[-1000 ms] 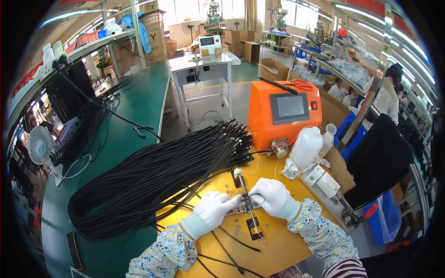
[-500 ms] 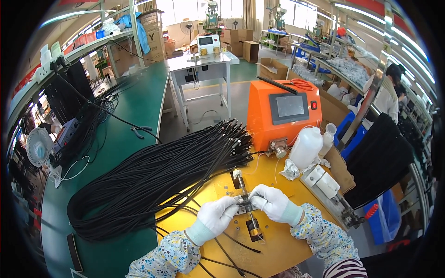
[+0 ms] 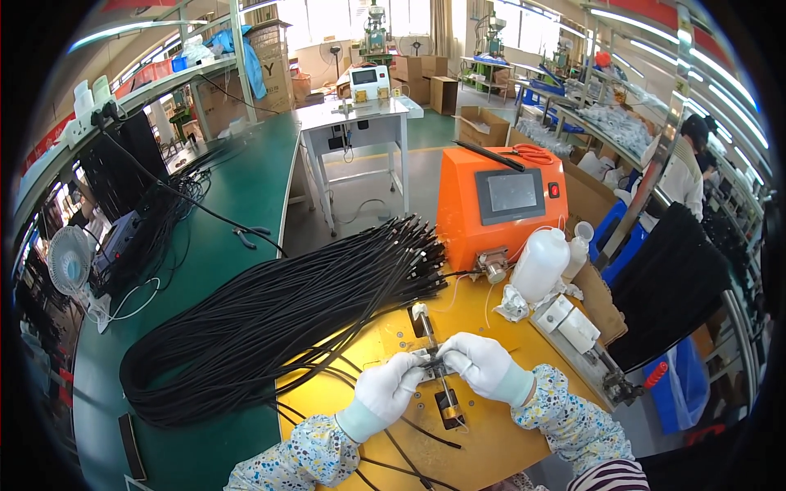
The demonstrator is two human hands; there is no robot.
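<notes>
Both of my hands wear white gloves and meet over a small metal fixture (image 3: pixel 431 360) on the yellow worktop (image 3: pixel 491 434). With fingers pinched, my left hand (image 3: pixel 383 393) grips a thin black cable at the fixture's left side. My right hand (image 3: pixel 480 366) is closed from the other side, its fingertips on the same dark piece of cable. The fingers mostly hide the cable's end. A metal rod mechanism (image 3: pixel 449 405) runs through the fixture, toward and away from me. Left of my hands lies a large looped bundle of black cables (image 3: pixel 246 327), metal-tipped ends facing the machine.
An orange machine with a screen (image 3: pixel 458 196) stands behind the fixture. White bottles (image 3: pixel 540 263) and a metal clamp device with a red handle (image 3: pixel 581 340) are at right. Loose cables (image 3: pixel 401 458) cross the near worktop. Pliers (image 3: pixel 250 235) and a small fan (image 3: pixel 70 262) sit on the green table.
My left hand has shifted slightly right and down, its wrist turning a little. My right hand has moved slightly, its fingers now closer together over the fixture.
</notes>
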